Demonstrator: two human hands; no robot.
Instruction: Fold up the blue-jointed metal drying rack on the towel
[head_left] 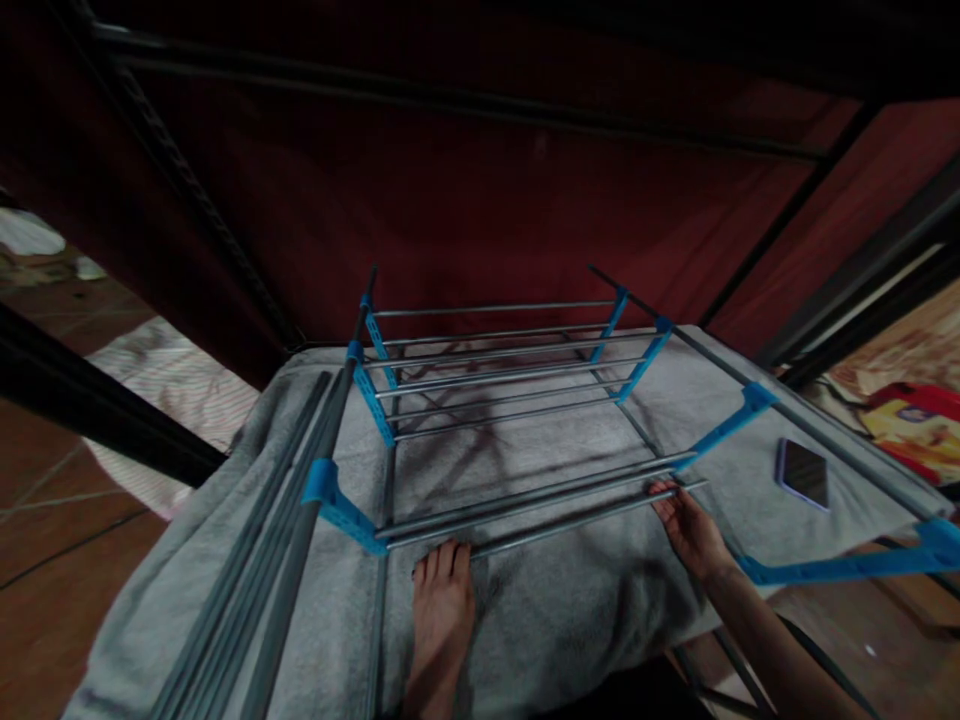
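Observation:
A loose grey metal rod (559,521) lies crosswise in front of me, in both hands. My left hand (444,585) is closed over its left end, and my right hand (682,525) has its fingers closed round it near the right end. Just beyond it stands a rack frame of grey tubes (281,590) with blue plastic brackets (341,515). Rods (525,497) span the nearest pair of brackets, and several more rods (510,375) cross the brackets farther back. At the front right, another blue bracket (847,568) has no rod on its visible part.
Several loose rods (255,560) lie along the left side of the frame. A phone (802,473) rests on the grey blanket (570,600) to the right. Behind the frame hangs a dark red cloth panel (480,210). A red and yellow packet (915,430) is at the far right.

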